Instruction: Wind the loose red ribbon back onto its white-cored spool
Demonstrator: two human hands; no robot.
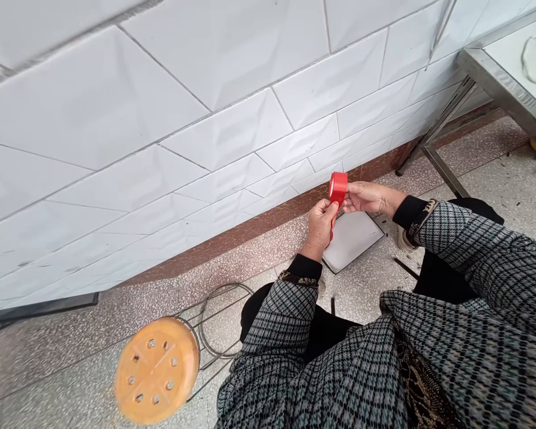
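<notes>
A roll of red tape (338,186) is held up between my two hands, a little above the floor near the wall. My left hand (320,226) is closed, its thumb pressed on a red strip that hangs from the roll down past the palm. On the roll's right side, my right hand (361,197) grips it with the fingers partly hidden behind the tape. Below both hands, a flat light-grey panel with a dark edge (355,241) lies on the floor.
An orange round stool (158,369) with holes in its seat lies tipped over at the lower left. A metal-framed table (502,80) stands at the right. White tiled wall (232,137) rises ahead. Small dark scraps lie on the speckled floor (370,298).
</notes>
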